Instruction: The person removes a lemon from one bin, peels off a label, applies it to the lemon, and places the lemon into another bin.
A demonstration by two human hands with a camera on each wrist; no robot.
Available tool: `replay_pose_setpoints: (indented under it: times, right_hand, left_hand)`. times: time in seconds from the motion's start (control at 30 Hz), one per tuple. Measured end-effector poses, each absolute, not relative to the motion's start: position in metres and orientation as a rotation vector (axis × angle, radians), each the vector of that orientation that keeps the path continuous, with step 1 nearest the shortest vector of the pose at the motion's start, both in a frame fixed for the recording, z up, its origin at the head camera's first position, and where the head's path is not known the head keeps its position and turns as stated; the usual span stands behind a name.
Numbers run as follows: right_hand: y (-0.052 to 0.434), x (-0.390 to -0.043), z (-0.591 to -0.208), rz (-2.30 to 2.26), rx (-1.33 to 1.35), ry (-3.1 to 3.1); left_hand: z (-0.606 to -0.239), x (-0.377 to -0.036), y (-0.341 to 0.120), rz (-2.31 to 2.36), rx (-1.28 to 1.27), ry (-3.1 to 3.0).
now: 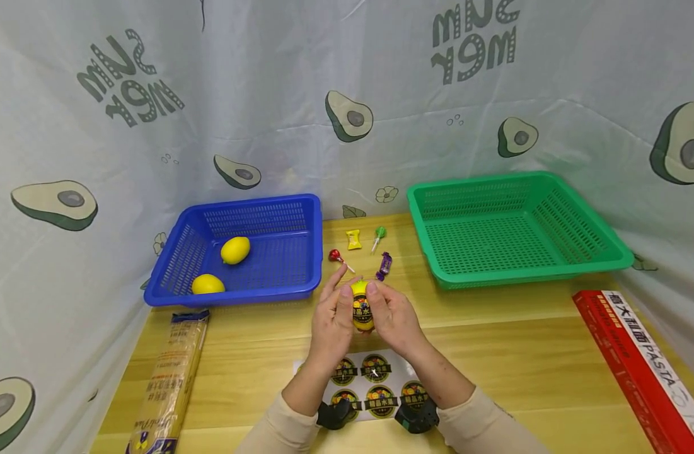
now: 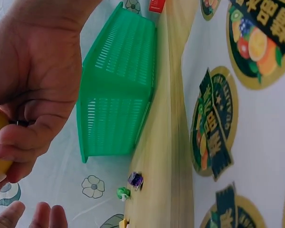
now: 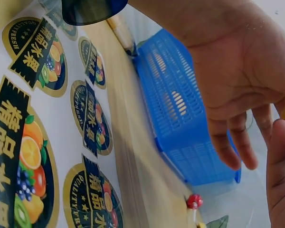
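A yellow lemon is between my two hands, with a round black-and-gold fruit sticker on its side. My right hand grips the lemon, its fingers curled round it in the left wrist view and its thumb on the sticker's edge. With its thumb my left hand presses the other side; its other fingers stretch out loosely, as the right wrist view shows. Beneath both hands a white sticker sheet with several matching round stickers lies on the table.
A blue basket at left contains two lemons. At right stands a green basket. Wrapped candies and lollipops lie between them. A noodle pack is at far left, a red pasta box at far right.
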State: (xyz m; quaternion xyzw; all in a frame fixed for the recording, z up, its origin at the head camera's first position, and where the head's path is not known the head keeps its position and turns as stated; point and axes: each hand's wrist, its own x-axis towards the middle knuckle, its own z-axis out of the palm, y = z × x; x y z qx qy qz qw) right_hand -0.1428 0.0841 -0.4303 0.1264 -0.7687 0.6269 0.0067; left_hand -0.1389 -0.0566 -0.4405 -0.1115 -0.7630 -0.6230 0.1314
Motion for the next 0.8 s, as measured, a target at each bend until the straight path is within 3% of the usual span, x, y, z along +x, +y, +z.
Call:
replay_pose_setpoints:
  times: [0.37,0.8]
  right_hand:
    - [0.091,-0.147,-0.424,2.066,0.315,-2.523]
    - [0.092,-0.146,-0.424,1.837,0.368,-2.56]
  left_hand:
    - [-0.427,-0.139,-0.069,-1.835,-0.306,-2.436]
    - [-0.436,-0.135,-0.055,-1.645,-0.386,-2.312]
